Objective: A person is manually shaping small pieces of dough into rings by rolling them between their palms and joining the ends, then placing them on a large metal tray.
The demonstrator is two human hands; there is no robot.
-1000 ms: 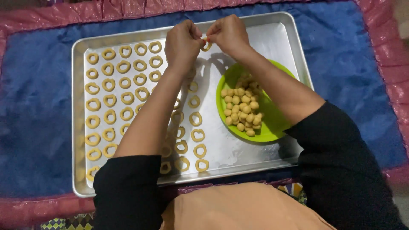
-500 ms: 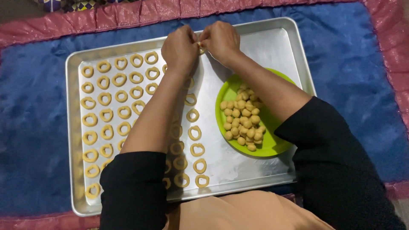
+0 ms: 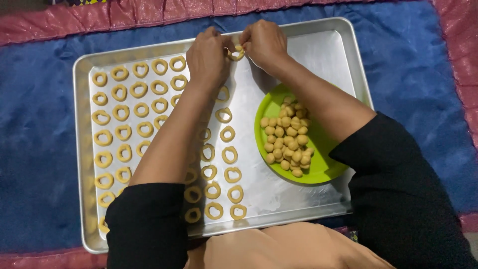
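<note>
My left hand (image 3: 207, 56) and my right hand (image 3: 263, 42) meet over the far middle of a silver baking tray (image 3: 318, 47). Both pinch one small dough ring (image 3: 236, 53) between their fingertips, just above the tray's surface. Rows of several pale dough rings (image 3: 130, 111) fill the tray's left half, and a column of rings (image 3: 229, 155) runs down the middle, partly hidden under my left forearm. A green plate (image 3: 326, 167) with several small dough balls (image 3: 288, 137) sits on the tray's right side, under my right forearm.
The tray lies on a blue mat (image 3: 35, 134) with a pink shiny border (image 3: 99, 22). Bare metal shows on the tray's far right part (image 3: 326, 65). My black sleeves and tan clothing fill the lower edge of the view.
Both hands stay pinched together on the dough ring at the tray's far middle. The camera has shifted slightly, so the tray sits a little lower and more to the left.
</note>
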